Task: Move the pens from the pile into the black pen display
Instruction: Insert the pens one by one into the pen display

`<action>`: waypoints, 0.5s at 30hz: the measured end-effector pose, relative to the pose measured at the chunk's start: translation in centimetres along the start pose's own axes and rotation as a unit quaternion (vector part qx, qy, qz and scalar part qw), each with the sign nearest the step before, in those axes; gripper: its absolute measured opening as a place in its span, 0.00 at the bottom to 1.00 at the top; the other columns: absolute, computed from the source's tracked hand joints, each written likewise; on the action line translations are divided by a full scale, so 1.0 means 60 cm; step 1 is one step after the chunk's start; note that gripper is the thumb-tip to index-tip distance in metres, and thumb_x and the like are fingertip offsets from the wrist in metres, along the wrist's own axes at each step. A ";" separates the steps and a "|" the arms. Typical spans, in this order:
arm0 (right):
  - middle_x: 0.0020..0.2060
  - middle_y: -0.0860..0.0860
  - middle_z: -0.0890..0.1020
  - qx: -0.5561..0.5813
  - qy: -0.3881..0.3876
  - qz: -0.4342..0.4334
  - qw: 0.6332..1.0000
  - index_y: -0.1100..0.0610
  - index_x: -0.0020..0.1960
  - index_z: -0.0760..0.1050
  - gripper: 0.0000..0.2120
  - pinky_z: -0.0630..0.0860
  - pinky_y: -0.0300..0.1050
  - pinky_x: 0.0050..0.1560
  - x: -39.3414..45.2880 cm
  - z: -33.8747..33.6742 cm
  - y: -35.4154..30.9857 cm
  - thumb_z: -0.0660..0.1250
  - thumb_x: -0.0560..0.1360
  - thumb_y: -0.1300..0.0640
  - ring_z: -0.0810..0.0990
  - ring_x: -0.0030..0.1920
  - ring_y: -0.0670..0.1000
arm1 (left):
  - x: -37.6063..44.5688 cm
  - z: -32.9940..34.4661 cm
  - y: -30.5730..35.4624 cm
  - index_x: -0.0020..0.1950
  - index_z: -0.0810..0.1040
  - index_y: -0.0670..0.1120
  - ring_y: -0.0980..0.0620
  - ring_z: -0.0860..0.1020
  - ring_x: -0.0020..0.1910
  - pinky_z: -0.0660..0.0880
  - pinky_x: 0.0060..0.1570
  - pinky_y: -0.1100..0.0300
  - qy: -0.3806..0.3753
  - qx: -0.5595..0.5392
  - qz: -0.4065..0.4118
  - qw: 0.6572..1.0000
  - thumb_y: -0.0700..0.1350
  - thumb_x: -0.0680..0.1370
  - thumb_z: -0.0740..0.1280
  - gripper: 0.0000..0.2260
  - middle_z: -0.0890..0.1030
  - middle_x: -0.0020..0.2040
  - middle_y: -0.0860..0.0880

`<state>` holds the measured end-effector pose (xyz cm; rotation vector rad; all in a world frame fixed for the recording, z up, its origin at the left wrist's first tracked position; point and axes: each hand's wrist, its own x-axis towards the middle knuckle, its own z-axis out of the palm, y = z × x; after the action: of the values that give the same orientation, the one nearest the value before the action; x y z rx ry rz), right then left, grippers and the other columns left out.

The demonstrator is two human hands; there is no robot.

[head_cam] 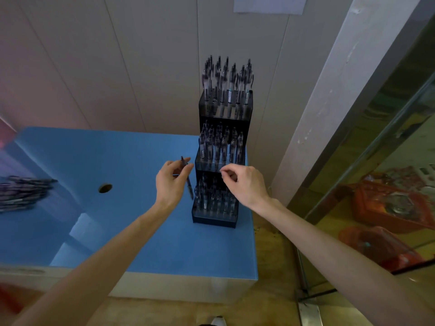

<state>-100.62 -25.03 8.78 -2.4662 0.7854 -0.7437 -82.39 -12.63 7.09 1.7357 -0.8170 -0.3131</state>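
A black three-tier pen display (213, 218) stands at the right end of the blue table (131, 231), with several dark pens upright in every tier. My left hand (170, 182) pinches one dark pen (189, 184), held nearly upright just left of the display's lower tier. My right hand (244, 184) hovers over the lower tier with fingers curled, thumb and forefinger close together; nothing shows between them. The pile of pens (21, 192) lies blurred at the table's far left.
A round hole (105, 188) is cut in the tabletop left of my hands. A panelled wall rises behind the table. A glass partition with red items (388, 208) behind it stands to the right. Bare floor lies below the table's front edge.
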 end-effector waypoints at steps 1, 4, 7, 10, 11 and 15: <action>0.43 0.42 0.86 0.001 0.000 -0.003 1.000 0.51 0.55 0.84 0.07 0.83 0.44 0.42 0.003 0.002 -0.004 0.68 0.81 0.53 0.83 0.39 0.41 | 0.000 -0.001 -0.001 0.63 0.83 0.48 0.52 0.81 0.46 0.78 0.53 0.61 0.006 -0.007 0.003 1.000 0.50 0.80 0.71 0.13 0.79 0.47 0.48; 0.43 0.42 0.86 -0.001 -0.001 -0.014 1.000 0.52 0.55 0.84 0.08 0.82 0.42 0.42 0.012 0.005 -0.013 0.67 0.81 0.53 0.82 0.39 0.41 | -0.003 0.000 0.003 0.63 0.83 0.48 0.54 0.83 0.47 0.79 0.53 0.62 0.026 -0.035 0.010 0.999 0.47 0.77 0.75 0.14 0.83 0.47 0.51; 0.43 0.42 0.86 -0.001 -0.006 -0.011 1.000 0.52 0.56 0.84 0.08 0.81 0.40 0.41 0.017 0.007 -0.015 0.67 0.81 0.53 0.81 0.38 0.41 | -0.003 0.002 0.011 0.60 0.84 0.46 0.57 0.84 0.49 0.80 0.53 0.62 0.048 -0.043 0.025 0.998 0.44 0.76 0.77 0.13 0.86 0.48 0.52; 0.42 0.42 0.86 -0.004 -0.007 -0.001 1.000 0.52 0.56 0.84 0.08 0.82 0.42 0.40 0.016 0.010 -0.005 0.67 0.81 0.53 0.82 0.38 0.41 | 0.001 0.005 0.013 0.59 0.84 0.44 0.59 0.84 0.51 0.80 0.54 0.62 0.045 -0.038 0.039 0.997 0.42 0.76 0.76 0.12 0.86 0.50 0.51; 0.42 0.42 0.86 -0.006 -0.008 0.004 1.000 0.51 0.56 0.84 0.08 0.82 0.43 0.40 0.015 0.010 0.000 0.67 0.81 0.53 0.82 0.38 0.41 | 0.001 0.007 0.011 0.60 0.84 0.44 0.59 0.84 0.51 0.80 0.55 0.63 0.038 -0.035 0.042 0.998 0.42 0.76 0.76 0.12 0.86 0.50 0.51; 0.42 0.42 0.86 -0.011 -0.011 0.015 1.000 0.51 0.55 0.84 0.07 0.83 0.44 0.40 0.009 0.008 0.014 0.68 0.81 0.53 0.83 0.38 0.41 | -0.011 0.018 -0.004 0.61 0.84 0.45 0.60 0.83 0.51 0.80 0.55 0.63 0.017 0.006 0.056 0.998 0.41 0.77 0.74 0.13 0.85 0.51 0.53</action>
<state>-100.24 -25.89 8.13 -2.4726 0.8252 -0.6985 -83.40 -12.95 6.37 1.6940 -0.8886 -0.2031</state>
